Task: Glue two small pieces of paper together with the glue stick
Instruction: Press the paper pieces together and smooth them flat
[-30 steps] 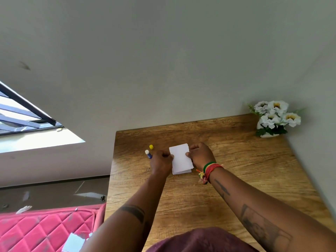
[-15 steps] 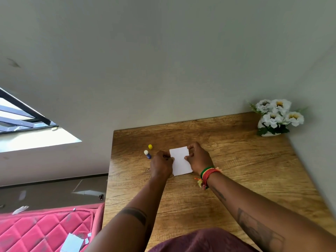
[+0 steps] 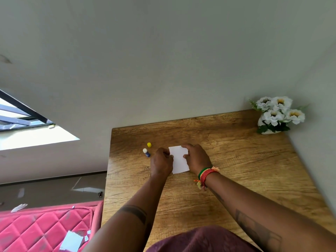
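Observation:
A small white paper (image 3: 179,159) lies flat on the wooden table (image 3: 236,160); only one sheet shows, so I cannot tell whether a second lies beneath it. My left hand (image 3: 161,163) presses its left edge and my right hand (image 3: 197,159) holds down its right edge, fingers bent over the paper. Left of my left hand, the blue glue stick (image 3: 146,152) with its white tip exposed lies on the table. Its yellow cap (image 3: 149,144) stands just behind it.
A white pot of white flowers (image 3: 278,115) stands in the table's far right corner against the wall. Left of the table is a pink quilted mattress (image 3: 45,230) with paper scraps (image 3: 71,240) on it. The table's left edge runs close to the glue stick.
The paper, held slightly lifted and tilted a second ago, now lies flat on the table. Both hands have come down with it and press its edges.

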A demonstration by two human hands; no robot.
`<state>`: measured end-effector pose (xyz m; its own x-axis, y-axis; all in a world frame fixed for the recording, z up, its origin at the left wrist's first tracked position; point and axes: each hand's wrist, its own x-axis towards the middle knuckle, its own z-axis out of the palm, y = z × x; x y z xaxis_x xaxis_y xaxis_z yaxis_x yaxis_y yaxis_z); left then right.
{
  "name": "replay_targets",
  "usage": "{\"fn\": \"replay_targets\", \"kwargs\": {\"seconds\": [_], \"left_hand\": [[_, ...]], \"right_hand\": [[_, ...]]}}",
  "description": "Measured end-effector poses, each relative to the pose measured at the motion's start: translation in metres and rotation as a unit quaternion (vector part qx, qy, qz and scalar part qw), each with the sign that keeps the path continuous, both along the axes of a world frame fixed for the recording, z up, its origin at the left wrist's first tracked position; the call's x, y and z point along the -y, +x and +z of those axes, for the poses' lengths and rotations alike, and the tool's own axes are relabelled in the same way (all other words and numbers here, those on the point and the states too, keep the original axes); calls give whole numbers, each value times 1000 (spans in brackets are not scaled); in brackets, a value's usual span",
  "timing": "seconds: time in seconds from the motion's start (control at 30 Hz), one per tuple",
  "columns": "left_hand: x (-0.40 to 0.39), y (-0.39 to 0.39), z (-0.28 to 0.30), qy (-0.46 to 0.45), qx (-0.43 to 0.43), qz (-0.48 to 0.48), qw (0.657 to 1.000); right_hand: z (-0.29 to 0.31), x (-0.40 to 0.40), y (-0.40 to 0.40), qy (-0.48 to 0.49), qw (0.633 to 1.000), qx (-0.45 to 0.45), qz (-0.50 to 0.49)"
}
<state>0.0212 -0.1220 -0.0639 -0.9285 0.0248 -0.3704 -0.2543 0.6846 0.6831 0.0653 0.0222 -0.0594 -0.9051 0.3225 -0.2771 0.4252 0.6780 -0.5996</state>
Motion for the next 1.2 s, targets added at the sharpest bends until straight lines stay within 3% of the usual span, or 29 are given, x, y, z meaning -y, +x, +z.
{"fn": "replay_targets", "kwargs": {"seconds": [0.5,0.93,1.1,1.2], "left_hand": [[3,-18,-3,75,62,57,994],[2,-20,-3,16,50,14,999],[0,-6,0,-66,-34,-75,994],[6,3,-3,-150,-97,-206,962]], "right_hand": [[0,0,-5,-6,999,-18,-31],[-6,1,-7,32,999,15,22],[-7,0,-9,48,996,27,63],[-6,-5,-10,58,993,38,92]]}}
